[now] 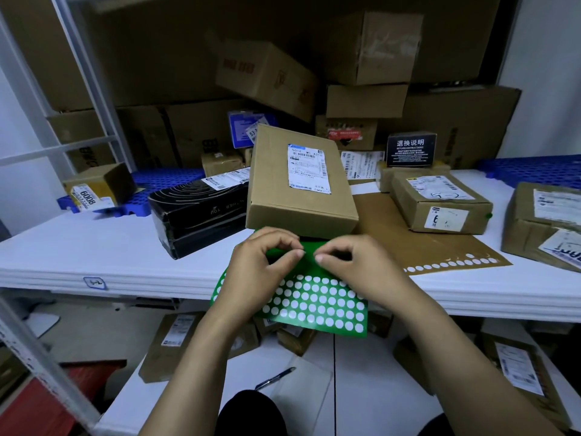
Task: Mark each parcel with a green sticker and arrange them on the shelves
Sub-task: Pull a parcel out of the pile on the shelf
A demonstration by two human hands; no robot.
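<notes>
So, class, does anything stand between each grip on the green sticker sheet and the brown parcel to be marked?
Nothing visible does. The left grip and right grip pinch at the green sticker sheet, and the brown parcel lies just beyond it on the shelf, its labelled top uncovered.

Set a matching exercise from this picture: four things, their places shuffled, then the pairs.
1 green sticker sheet with white circles
2 black rectangular box
3 brown cardboard parcel with white label
4 blue pen

A lower white shelf
B left of the labelled parcel
C pinched by left hand and right hand
D directly behind both hands

Pairs: 1-C, 2-B, 3-D, 4-A
</notes>
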